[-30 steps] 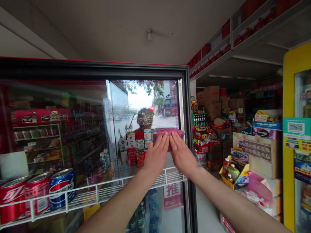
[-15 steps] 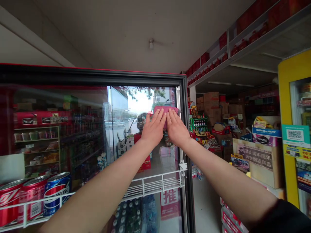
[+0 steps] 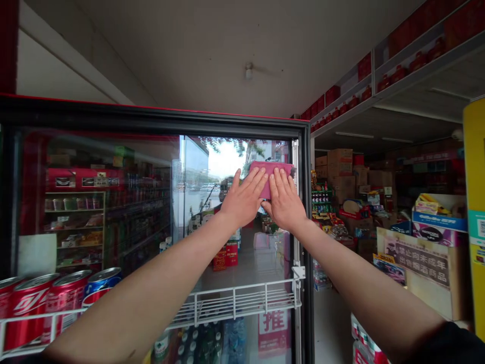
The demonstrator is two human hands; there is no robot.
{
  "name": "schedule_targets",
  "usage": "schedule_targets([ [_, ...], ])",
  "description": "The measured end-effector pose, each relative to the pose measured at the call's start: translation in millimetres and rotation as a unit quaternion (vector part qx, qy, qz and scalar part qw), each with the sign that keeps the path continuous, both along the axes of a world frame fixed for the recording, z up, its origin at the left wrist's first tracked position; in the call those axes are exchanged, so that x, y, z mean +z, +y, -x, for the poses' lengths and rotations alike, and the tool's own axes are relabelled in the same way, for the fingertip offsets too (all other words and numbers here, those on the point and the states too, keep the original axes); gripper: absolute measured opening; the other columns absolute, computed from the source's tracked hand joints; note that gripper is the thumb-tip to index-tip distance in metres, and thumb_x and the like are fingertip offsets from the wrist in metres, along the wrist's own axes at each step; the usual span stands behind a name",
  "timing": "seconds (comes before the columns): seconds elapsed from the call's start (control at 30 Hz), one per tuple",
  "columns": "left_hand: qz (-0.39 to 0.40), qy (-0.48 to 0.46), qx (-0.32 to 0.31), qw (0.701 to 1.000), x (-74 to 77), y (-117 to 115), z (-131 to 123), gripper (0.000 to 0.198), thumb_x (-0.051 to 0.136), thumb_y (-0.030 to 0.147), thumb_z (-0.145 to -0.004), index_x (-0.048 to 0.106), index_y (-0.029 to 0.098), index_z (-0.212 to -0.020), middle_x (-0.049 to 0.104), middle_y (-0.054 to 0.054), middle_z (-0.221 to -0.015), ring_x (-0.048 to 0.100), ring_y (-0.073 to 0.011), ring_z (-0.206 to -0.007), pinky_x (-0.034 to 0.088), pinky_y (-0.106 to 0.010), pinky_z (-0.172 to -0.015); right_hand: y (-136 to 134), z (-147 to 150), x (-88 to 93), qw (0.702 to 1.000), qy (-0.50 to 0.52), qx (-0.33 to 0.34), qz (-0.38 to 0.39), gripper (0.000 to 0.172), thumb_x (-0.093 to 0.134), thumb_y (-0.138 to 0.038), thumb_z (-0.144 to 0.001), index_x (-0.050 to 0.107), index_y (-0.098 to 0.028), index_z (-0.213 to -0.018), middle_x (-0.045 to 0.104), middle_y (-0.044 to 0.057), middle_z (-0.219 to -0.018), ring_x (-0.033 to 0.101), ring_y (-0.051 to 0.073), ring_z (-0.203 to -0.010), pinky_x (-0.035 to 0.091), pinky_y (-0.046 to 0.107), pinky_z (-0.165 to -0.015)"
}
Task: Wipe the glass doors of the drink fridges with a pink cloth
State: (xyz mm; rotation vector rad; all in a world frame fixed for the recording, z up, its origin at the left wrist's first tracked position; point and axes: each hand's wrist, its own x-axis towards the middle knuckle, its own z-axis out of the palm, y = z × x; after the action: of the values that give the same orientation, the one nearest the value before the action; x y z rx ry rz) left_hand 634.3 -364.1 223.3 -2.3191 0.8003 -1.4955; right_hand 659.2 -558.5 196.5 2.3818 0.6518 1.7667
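A pink cloth (image 3: pixel 270 172) lies against the inner glass (image 3: pixel 144 167) of a cooler door, near its upper right corner. My left hand (image 3: pixel 244 197) rests flat on the cloth's left part, fingers stretched out and the thumb apart. Beside it, my right hand (image 3: pixel 284 199) presses flat on the right part with its fingers spread. Both palms hide the lower portion of the cloth. Below the hands a white wire rack (image 3: pixel 246 301) is fixed to the door. Soda cans (image 3: pixel 68 296) stand in the rack at the left.
A dark door frame (image 3: pixel 306 212) with a red edge borders the glass. To the right are a cardboard box with a sign (image 3: pixel 417 263), a yellow cabinet (image 3: pixel 475 202) and stacked cartons (image 3: pixel 340 162). Bottles (image 3: pixel 200 341) show low behind the rack.
My view has shifted a little left, so the door sits farther right in the picture. Both hands stay flat on the cloth and sit slightly lower on it, with more of the cloth showing.
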Motion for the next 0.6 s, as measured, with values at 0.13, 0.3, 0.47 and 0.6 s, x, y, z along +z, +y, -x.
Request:
schedule_targets([
  [0.13, -0.012, 0.006, 0.006, 1.000, -2.7, 18.2, 3.6, 0.074, 0.037, 0.038, -0.113, 0.018, 0.013, -0.180, 0.013, -0.009, -0.189, 0.008, -0.0282, -0.178, -0.002, -0.066, -0.143, 12.3, -0.5, -5.0, 1.000, -0.006, 0.011, 0.008, 0.090, 0.055, -0.048, -0.110, 0.022, 0.006, -0.175, 0.014, 0.032, -0.185, 0.008, 0.043, -0.176, 0.013, 0.066, -0.141],
  [0.3, -0.005, 0.003, 0.004, 1.000, -4.6, 40.3, 6.2, 0.073, 0.036, 0.043, -0.114, 0.020, 0.015, -0.180, 0.013, -0.007, -0.189, 0.008, -0.0262, -0.178, -0.002, -0.065, -0.143, 26.1, -4.7, -5.7, 0.999, -0.006, 0.040, 0.031, 0.091, 0.054, -0.051, -0.110, 0.021, 0.003, -0.176, 0.013, 0.030, -0.186, 0.005, 0.043, -0.176, 0.016, 0.068, -0.141],
  [0.47, -0.003, -0.003, 0.002, 1.000, -8.4, 68.9, 6.6, 0.075, 0.039, 0.046, -0.114, 0.020, 0.017, -0.180, 0.016, -0.006, -0.188, 0.010, -0.0271, -0.177, 0.000, -0.065, -0.143, 50.5, -6.7, -8.7, 0.997, -0.015, 0.059, 0.036, 0.092, 0.053, -0.051, -0.111, 0.017, 0.001, -0.177, 0.012, 0.029, -0.186, 0.005, 0.043, -0.176, 0.018, 0.070, -0.140],
  [0.6, -0.005, -0.003, 0.004, 1.000, -9.8, 96.1, 8.6, 0.075, 0.041, 0.046, -0.114, 0.020, 0.017, -0.180, 0.015, -0.007, -0.189, 0.010, -0.0268, -0.177, -0.002, -0.065, -0.143, 77.4, -7.2, -9.9, 0.997, -0.021, 0.067, 0.039, 0.093, 0.052, -0.053, -0.112, 0.012, -0.001, -0.179, 0.013, 0.029, -0.186, 0.004, 0.042, -0.176, 0.018, 0.071, -0.139],
])
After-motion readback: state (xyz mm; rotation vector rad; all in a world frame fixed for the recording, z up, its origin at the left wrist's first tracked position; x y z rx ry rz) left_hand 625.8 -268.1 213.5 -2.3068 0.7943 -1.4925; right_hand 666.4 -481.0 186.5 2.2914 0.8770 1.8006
